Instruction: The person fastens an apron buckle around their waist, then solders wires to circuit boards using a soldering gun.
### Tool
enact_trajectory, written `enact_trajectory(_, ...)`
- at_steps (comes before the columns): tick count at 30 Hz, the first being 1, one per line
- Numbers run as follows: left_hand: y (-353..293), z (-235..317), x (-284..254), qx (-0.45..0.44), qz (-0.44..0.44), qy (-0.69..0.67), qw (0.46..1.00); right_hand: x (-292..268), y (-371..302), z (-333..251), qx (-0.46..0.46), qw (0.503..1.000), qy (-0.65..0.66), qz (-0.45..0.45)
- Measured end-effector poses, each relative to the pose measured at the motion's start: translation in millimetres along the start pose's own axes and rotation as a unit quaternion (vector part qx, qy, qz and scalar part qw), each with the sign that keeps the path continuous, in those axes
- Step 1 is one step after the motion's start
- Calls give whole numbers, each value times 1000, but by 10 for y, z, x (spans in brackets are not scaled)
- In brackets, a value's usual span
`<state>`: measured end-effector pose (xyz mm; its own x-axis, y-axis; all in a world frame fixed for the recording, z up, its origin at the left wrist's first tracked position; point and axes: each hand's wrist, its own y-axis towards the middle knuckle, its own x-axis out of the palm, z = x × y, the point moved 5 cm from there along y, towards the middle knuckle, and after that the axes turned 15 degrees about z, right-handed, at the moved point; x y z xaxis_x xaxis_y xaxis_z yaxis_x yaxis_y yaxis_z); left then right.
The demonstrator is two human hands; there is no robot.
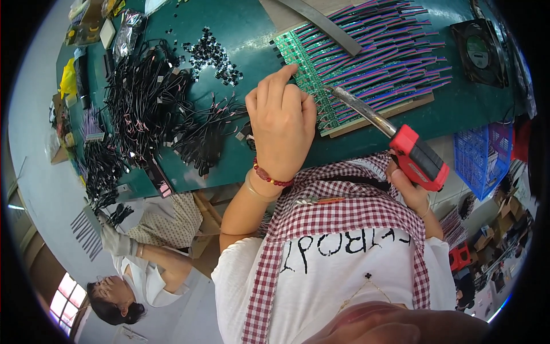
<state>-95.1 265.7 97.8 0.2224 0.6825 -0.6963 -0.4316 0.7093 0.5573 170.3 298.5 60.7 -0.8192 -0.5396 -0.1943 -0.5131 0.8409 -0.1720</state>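
My right hand (411, 192) is wrapped round the red and black body of a soldering gun (421, 157). The gun's long metal barrel slants up and left, its tip on or just above the green circuit board panel (299, 57). Rows of black, blue and pink wires (384, 63) run rightward from that panel. At the panel's left edge is my left hand (282, 117), back upward, with its fingers bent and drawn together. What those fingers pinch, if anything, is hidden. A grey curved bar (326, 26) lies across the wires.
Bundles of black cables (143, 103) cover the green table's left part, beside a pile of small black parts (212, 57). A black fan (478, 51) stands at the right, above a blue plastic basket (484, 160). A gloved co-worker (152, 269) sits at the lower left.
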Motion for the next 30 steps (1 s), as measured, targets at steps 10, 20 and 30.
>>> enact_trajectory(10,2,0,2,-1,-4,2,1000,-20,-22,0,67,996,56,33)
enact_trajectory(20,3,1,7,-2,-10,6,1000,-38,-18,30,62,995,66,35)
enact_trajectory(30,60,5,-20,30,-55,12,998,-38,-9,22,46,998,40,10)
